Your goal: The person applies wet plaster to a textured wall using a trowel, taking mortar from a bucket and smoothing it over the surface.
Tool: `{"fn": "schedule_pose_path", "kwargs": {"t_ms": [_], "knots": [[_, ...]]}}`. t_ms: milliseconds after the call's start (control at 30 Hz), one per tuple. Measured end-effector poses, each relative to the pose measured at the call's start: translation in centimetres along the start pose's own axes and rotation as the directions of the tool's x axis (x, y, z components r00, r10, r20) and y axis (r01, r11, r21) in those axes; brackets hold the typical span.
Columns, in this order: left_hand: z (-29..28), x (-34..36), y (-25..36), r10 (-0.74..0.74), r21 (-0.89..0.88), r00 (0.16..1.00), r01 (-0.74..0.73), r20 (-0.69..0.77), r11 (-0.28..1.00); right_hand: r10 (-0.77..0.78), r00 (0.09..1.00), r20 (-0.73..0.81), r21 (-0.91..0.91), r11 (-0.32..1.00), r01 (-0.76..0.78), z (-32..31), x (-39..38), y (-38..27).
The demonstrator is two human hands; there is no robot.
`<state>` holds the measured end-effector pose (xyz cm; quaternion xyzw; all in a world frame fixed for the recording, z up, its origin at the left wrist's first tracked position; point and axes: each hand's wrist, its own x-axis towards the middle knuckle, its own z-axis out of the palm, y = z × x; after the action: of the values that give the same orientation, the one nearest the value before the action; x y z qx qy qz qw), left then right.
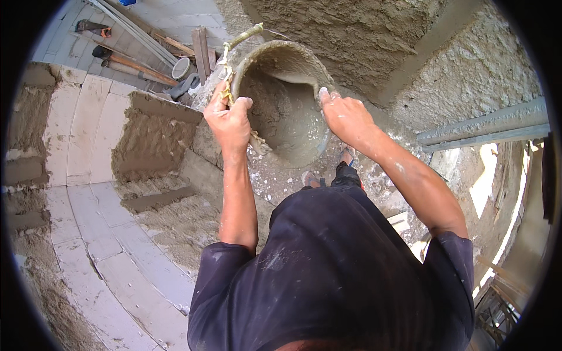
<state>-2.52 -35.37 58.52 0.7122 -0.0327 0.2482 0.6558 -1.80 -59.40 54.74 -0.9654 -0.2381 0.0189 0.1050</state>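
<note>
A round bucket [321, 73], its rim and walls coated in grey mortar, is held in front of me, its mouth tilted so that I see inside. Wet mortar [295, 120] clings to the bottom and sides. My left hand [230, 123] is closed on the left rim, beside a knotted yellowish rope handle [244, 37]. On the right rim, my right hand [346, 117] grips with the thumb along the edge. Both forearms and hands carry specks of mortar.
Pale block wall [88, 131] with rough mortar patches [155, 137] stands at the left. Rough mortared surface [345, 35] lies beyond the bucket. A long straight bar [486, 126] juts in at the right. Long-handled tools [140, 67] and a white round container [181, 68] sit far left. My sandalled feet [348, 154] are below.
</note>
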Motion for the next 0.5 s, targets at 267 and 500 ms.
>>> {"fn": "schedule_pose_path", "kwargs": {"t_ms": [267,500], "knots": [[-0.7,-1.5,0.7,0.069,0.022,0.995,-0.068,-0.067,0.997,0.05,0.994,0.093,0.128,0.99,-0.062,-4.0,-0.6,-4.2],[1.3,0.2,4.9,0.262,-0.002,0.962,-0.263,0.07,0.965,-0.025,0.934,0.357,0.278,0.957,-0.08,-0.7,-1.5,-3.3]]}}
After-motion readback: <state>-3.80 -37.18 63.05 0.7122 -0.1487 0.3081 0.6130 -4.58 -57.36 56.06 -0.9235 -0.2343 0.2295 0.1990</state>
